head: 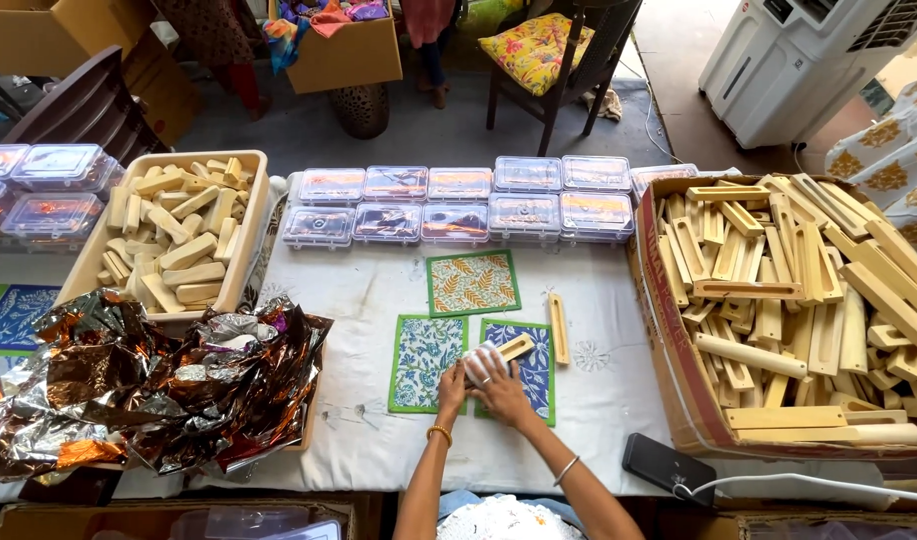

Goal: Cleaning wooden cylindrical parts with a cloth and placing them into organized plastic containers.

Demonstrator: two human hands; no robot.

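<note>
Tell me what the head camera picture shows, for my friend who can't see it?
Two hands, left and right, press on a white bundle with a wooden stick, over printed cloth squares on a white table. Around them sit a tray of wood blocks, crumpled foil, clear boxes and a carton of wooden pieces.

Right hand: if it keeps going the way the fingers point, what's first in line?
The right hand points up-left at the white round thing it touches; beyond lies the orange leaf-print mat. Depth unclear.
</note>
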